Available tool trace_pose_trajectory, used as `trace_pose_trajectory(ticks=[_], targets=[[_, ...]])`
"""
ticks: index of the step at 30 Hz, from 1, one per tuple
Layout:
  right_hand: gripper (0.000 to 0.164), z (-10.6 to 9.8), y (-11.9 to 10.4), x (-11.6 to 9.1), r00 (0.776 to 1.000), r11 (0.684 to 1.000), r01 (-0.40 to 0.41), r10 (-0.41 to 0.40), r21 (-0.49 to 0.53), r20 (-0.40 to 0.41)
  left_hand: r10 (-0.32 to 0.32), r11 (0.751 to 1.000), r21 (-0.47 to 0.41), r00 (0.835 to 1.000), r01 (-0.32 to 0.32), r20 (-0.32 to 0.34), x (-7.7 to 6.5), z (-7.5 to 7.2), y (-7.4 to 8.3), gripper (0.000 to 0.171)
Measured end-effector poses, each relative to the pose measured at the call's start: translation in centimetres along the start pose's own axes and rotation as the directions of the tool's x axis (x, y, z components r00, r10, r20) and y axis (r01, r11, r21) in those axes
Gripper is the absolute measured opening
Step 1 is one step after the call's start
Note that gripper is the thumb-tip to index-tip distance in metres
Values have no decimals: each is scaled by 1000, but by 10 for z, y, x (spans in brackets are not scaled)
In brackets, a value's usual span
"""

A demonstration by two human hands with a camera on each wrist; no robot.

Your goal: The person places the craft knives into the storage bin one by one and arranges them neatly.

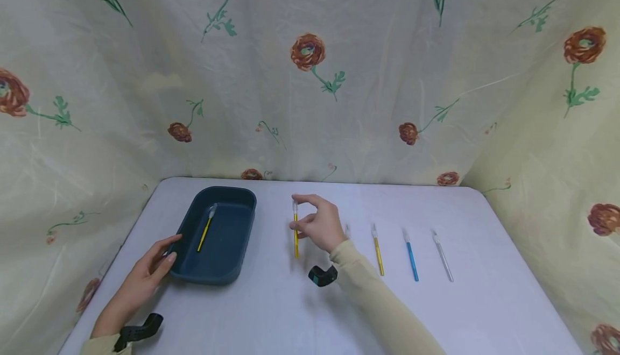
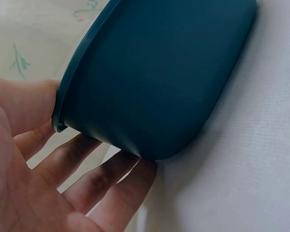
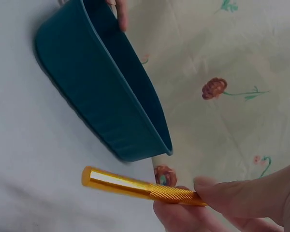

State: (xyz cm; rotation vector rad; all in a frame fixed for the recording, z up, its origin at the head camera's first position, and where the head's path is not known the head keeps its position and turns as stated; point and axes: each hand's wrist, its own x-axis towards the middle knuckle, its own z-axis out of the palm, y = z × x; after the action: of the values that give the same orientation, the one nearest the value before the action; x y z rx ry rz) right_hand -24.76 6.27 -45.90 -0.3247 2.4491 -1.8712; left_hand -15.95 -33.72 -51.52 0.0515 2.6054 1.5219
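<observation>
Pinches golden metal rod point(image 3: 130, 184) in right grip point(image 1: 321, 225), holds dark-teal rectangular plastic tray point(image 1: 230, 247) with left grip point(image 1: 144, 272) (best without tilting).

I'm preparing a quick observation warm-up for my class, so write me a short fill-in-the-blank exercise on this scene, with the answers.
1. In the head view, the dark blue tray, touched by the left hand, lies to the ____ of the right hand.
2. The gripped tool has a handle of the ____ colour as that of the tool in the tray.
3. Between the loose yellow tool and the silver tool lies one with a ____ handle.

Missing words: left; same; blue.
</observation>
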Motion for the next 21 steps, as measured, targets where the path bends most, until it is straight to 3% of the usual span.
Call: trace_pose_trajectory(ticks=[9, 21], targets=[[63, 13, -13, 11, 998, 999, 28, -29, 15, 53, 4, 1000, 11, 1000, -3, -9, 0, 0, 0, 62], [64, 55, -38, 35, 993, 996, 76, -79, 43, 84, -9, 1000, 3, 1000, 9, -5, 1, 0, 1, 64]])
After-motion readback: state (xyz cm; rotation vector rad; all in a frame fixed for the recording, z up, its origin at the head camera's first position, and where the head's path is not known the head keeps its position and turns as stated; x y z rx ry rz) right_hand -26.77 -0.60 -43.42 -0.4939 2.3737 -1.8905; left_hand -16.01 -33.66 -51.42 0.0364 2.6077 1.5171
